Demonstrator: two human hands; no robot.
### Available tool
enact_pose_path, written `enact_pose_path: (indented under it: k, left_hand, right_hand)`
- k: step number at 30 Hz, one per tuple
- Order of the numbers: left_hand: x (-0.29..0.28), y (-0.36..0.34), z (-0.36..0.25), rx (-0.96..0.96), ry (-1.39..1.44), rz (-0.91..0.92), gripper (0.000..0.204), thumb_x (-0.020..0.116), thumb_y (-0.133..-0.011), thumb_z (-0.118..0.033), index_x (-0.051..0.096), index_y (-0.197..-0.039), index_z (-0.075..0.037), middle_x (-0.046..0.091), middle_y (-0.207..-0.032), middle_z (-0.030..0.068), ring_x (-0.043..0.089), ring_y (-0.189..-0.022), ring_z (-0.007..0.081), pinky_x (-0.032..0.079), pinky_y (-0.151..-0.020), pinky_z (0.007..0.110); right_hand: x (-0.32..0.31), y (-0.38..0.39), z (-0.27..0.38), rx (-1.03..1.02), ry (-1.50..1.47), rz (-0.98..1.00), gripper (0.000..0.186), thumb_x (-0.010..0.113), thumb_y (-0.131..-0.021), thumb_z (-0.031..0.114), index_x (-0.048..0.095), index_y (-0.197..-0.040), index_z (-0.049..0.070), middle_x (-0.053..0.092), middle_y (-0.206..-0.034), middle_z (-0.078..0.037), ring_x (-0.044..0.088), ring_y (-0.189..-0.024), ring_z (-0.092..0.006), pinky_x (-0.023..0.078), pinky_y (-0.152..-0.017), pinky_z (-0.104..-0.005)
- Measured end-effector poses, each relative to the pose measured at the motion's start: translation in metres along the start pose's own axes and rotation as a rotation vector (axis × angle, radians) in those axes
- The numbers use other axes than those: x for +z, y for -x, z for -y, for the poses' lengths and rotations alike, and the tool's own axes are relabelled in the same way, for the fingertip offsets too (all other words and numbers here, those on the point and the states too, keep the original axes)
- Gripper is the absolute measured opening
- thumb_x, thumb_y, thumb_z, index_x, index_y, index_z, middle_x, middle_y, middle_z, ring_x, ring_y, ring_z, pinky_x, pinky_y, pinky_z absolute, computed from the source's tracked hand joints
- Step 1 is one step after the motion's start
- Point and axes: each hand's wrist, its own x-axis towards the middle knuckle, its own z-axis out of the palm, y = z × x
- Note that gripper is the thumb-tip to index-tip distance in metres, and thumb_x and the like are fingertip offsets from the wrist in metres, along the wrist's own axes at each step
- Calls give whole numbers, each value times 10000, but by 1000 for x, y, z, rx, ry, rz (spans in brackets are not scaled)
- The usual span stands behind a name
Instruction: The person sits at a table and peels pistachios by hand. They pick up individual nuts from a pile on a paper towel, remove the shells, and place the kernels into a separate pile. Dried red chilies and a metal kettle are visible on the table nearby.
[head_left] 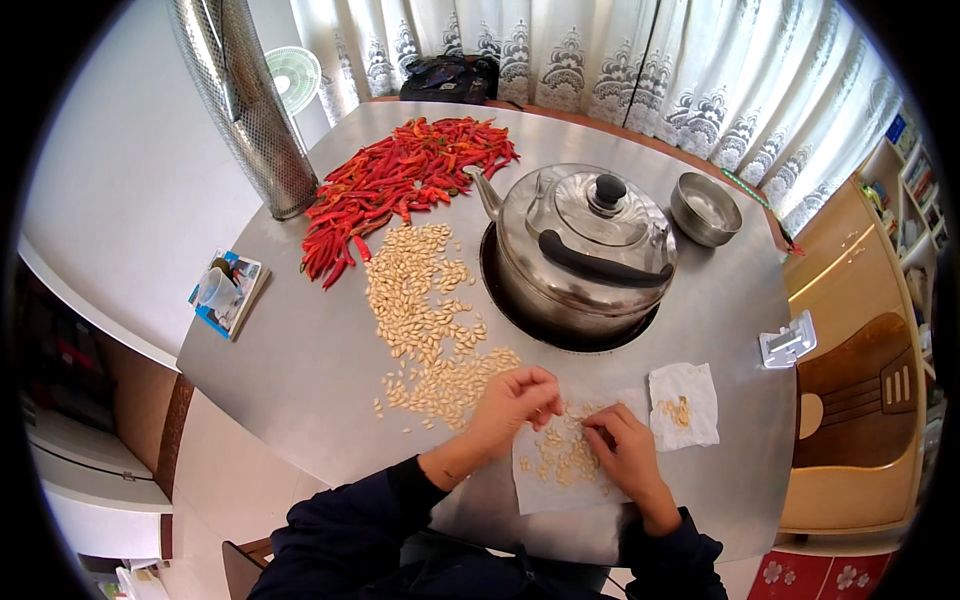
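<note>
The left hand (515,405) hangs above the near part of the bench (320,385), between the larger heap of pumpkin seeds (415,290) and the white sheet (532,492). Its fingers are bent inward and the thumb comes close to them; I cannot tell if a seed is pinched there. The right hand (625,445) is low over the right side of the same sheet, thumb and forefinger near together beside the scattered seeds (562,460); also here I cannot tell if something is gripped.

The sheet lies directly before the person, probably so that both hands reach it easily and these seeds keep apart from the heap on the left. A smaller white paper (700,385), just right of it, carries some yellowish bits, perhaps placed there to separate them too.

Farther left, the red chili peppers (410,170) are spread and touch the far end of the seed heap; such spreading may be for drying. The steel kettle (590,250) stands over a dark round opening, which seems made for it, its spout pointing far left. A metal bowl (707,208) sits beyond it, on the right.
</note>
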Motion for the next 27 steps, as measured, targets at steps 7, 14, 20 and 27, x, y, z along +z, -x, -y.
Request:
enact_pose_path:
  k: [7,14,20,27]
  left_hand:
    - [-69,30,-61,287,-971,-446,157,636,-880,-160,682,-867,-10,654,-762,52,579,-626,112,458,-593,251]
    - [-119,11,-99,372,-1567,-520,156,714,-775,-217,720,-831,-72,629,-744,104,614,-698,248,463,-624,360]
    - [-121,-31,-123,371,-1715,-426,112,733,-728,-200,723,-793,-109,631,-766,79,619,-791,256,479,-673,389]
    - [-127,-52,-120,297,-1847,-443,77,749,-688,-171,718,-734,-118,642,-786,80,623,-831,275,495,-706,391]
  right_hand:
    - [1,1,-1,5,10,-12,120,683,-793,22,654,-908,40,601,-866,-83,606,-645,-219,493,-574,-293]
    - [2,2,0,-4,4,-11,127,689,-787,17,651,-906,41,596,-862,-84,604,-642,-221,492,-578,-293]
    - [-1,0,1,7,-5,-4,124,689,-786,17,651,-902,39,598,-866,-84,608,-644,-224,492,-576,-293]
    - [0,0,-1,-24,-18,-17,101,679,-797,9,661,-895,22,597,-859,-77,581,-599,-172,468,-547,-257]
